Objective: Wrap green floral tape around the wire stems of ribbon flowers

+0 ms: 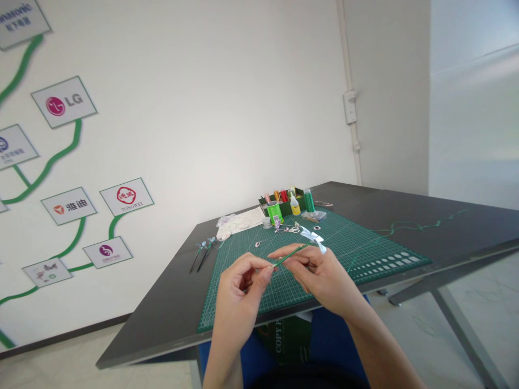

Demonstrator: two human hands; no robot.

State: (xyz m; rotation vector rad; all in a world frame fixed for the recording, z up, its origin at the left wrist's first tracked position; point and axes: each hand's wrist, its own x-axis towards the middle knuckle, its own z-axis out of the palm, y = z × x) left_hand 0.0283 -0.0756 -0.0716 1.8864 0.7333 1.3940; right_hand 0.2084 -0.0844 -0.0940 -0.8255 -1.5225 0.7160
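Observation:
Above the green cutting mat (243, 281) I hold a thin green-wrapped stem (292, 252) slantwise between my hands. Light blue petals (312, 236) show at its far end, past my right fingers. My left hand (242, 286) is closed in a pinch, thumb against forefinger, at the stem's near end. Curled round the stem closer to the petals, my right hand (320, 273) grips it, its inner fingers partly hidden. Beyond the hands lie scissors (294, 229) and a small pale loop-shaped piece (258, 245) on the mat.
A dark green box (300, 199) of thread spools stands at the back, with a bright green tub (274, 212), a yellow-labelled bottle (294, 205) and a green thread spool (309, 201) before it. Two blue-topped stems (206, 254) lie left. Loose green thread (413, 224) trails right.

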